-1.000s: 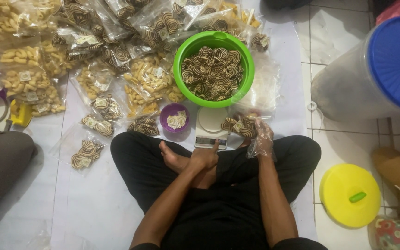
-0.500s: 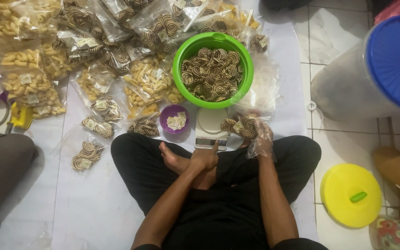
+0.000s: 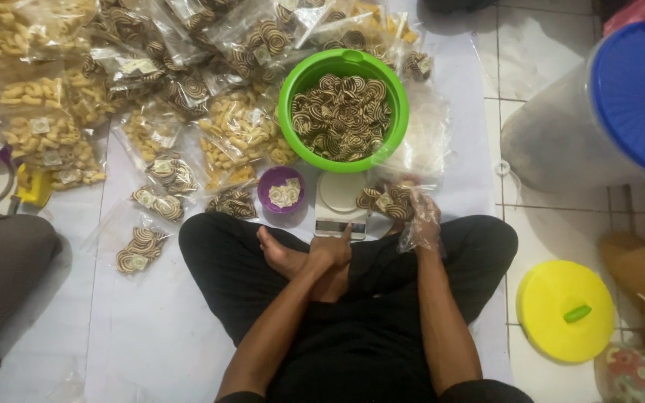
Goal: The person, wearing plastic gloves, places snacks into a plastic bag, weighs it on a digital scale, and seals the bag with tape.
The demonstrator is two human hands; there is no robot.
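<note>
While your curled left hand (image 3: 330,254) presses one finger on one scale (image 3: 341,205), your gloved right hand (image 3: 421,220) pinches one bag (image 3: 388,200) beside one green bowl (image 3: 293,78).

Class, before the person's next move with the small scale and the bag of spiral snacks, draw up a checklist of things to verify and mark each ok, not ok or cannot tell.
1. Left hand has a finger on the front of the small scale: ok.
2. Scale platform bare: ok.
3. Scale reading: cannot tell, too small.
4. Right hand, in a clear plastic glove, grips the bag of spiral snacks beside the scale: ok.
5. Green bowl behind the scale holds plenty of spiral snacks: ok.
6. Bag sealed: cannot tell.
</note>
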